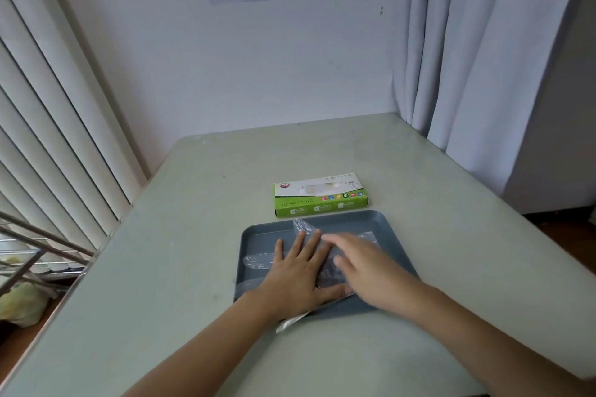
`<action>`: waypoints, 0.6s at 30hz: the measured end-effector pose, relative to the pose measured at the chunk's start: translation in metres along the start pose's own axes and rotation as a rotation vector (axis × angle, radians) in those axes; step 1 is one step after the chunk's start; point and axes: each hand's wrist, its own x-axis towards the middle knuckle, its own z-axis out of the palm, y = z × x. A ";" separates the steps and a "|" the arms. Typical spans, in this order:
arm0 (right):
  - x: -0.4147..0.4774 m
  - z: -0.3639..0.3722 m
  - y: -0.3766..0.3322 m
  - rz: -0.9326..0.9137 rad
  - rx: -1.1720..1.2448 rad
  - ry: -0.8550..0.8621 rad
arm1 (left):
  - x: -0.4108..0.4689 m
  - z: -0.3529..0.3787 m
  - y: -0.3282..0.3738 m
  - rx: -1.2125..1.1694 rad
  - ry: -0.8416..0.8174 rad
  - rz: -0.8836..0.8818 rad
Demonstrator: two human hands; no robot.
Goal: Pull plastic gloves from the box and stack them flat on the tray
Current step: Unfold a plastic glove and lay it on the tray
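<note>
Starting at the left, I see a clear finger of the plastic gloves (258, 259) poking out across the grey tray (254, 235). My left hand (300, 271) lies flat on the pile, fingers straight and spread, gripping nothing. Below its wrist a cuff hangs over the tray's near rim onto the desk (177, 267). I judge that a careless sweep could drag the thin film further off, or the film could cling to my palm and lift with it. Past my fingertips a crumpled bit stands up, and pressing that crease in would spoil a flat stack. The green box (321, 198) sits just behind the tray, its opening too washed out to show whether a glove is ready. My right hand (358, 263) rests on the right side of the pile, fingers extended and seemingly holding nothing, though it is blurred. How many gloves lie there I cannot say, since my hands cover most of them and the plastic is see-through.
</note>
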 end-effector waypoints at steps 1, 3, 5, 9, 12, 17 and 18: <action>-0.001 0.008 0.003 0.020 0.018 -0.113 | 0.000 0.000 0.000 0.002 0.003 0.001; -0.001 0.015 0.016 0.038 -0.030 -0.234 | -0.001 -0.003 -0.002 -0.006 -0.007 -0.001; 0.001 0.012 0.029 0.044 -0.173 -0.306 | -0.005 -0.006 -0.006 -0.011 -0.043 0.002; 0.001 -0.004 0.037 0.104 -0.361 -0.448 | -0.018 -0.019 -0.018 0.010 -0.153 0.015; 0.003 -0.012 0.036 0.143 -0.454 -0.518 | -0.026 -0.029 -0.024 0.039 -0.240 -0.042; 0.002 -0.023 0.032 0.203 -0.563 -0.565 | -0.036 -0.046 -0.033 0.123 -0.382 -0.103; 0.001 -0.027 0.031 0.209 -0.572 -0.572 | -0.037 -0.051 -0.033 0.126 -0.402 -0.112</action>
